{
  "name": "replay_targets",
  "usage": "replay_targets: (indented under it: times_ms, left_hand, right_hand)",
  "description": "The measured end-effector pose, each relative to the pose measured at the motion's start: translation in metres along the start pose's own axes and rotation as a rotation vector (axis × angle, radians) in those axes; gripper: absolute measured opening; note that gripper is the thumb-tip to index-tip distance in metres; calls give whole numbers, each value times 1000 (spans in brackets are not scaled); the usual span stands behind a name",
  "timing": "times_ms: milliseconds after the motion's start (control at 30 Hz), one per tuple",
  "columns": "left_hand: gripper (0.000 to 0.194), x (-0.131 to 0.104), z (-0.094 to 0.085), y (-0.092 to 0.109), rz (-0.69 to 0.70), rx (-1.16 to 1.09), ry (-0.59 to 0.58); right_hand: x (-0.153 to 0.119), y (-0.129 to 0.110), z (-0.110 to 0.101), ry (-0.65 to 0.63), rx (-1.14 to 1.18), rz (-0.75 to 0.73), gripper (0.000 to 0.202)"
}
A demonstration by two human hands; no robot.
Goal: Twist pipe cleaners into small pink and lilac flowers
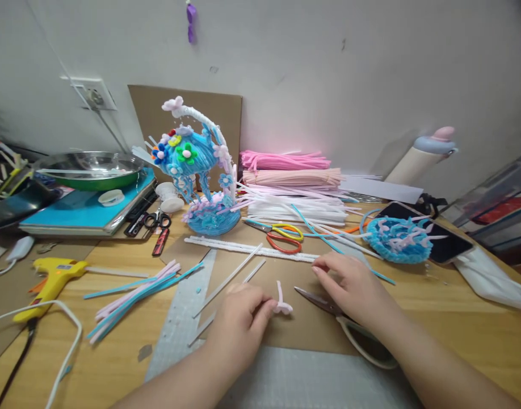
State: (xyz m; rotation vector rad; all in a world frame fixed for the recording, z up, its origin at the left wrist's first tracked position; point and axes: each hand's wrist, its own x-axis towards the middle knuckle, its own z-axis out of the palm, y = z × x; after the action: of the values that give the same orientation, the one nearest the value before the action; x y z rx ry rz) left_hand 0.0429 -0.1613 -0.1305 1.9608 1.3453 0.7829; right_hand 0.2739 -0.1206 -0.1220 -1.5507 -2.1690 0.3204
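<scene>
My left hand (246,309) pinches a small pale pink pipe cleaner piece (282,307), looped at the bottom with one end sticking up. It hovers just over a brown cardboard sheet (303,329). My right hand (345,281) has its thumb and fingers drawn together by the right end of a long white fuzzy rod (252,248); what is between the fingertips, if anything, is hidden. Beneath that hand lie large scissors (322,301) with dark blades and pale handles. Two thin glue sticks (229,280) lie beside my left hand.
A blue pipe cleaner ornament (186,153) with flowers stands behind. Bundled pipe cleaners (294,196) line the wall. Small orange-and-yellow-handled scissors (284,238) lie in front of them. At left are a yellow glue gun (56,281) and cut strips (137,301); at right, a blue round piece (396,241).
</scene>
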Motion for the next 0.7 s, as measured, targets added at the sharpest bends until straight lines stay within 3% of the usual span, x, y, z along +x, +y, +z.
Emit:
replay_targets:
  times_ms: [67,167,233,333,467,567,700]
  left_hand:
    - [27,-3,1,1,46,45,21]
    - [61,-7,5,1,85,176,71]
    - [70,-8,7,0,67,249,60]
    - [73,-7,9,-3,44,290,37]
    - [71,-7,11,-6,28,289,45]
    - [65,-8,12,-5,26,241,75]
    - [61,-7,10,-5,32,168,124]
  right_hand:
    - [-1,8,0,-11,-7,36,20]
    - [0,15,-1,17,-9,53,22]
    - [3,17,-2,20,-23,28,21]
    - [10,20,-4,28,-137,-13,23]
    - [30,31,-6,-52,-405,-25,45]
    - [58,38,-7,-74,-428,-42,35]
    - [103,40,-2,59,-435,-14,26]
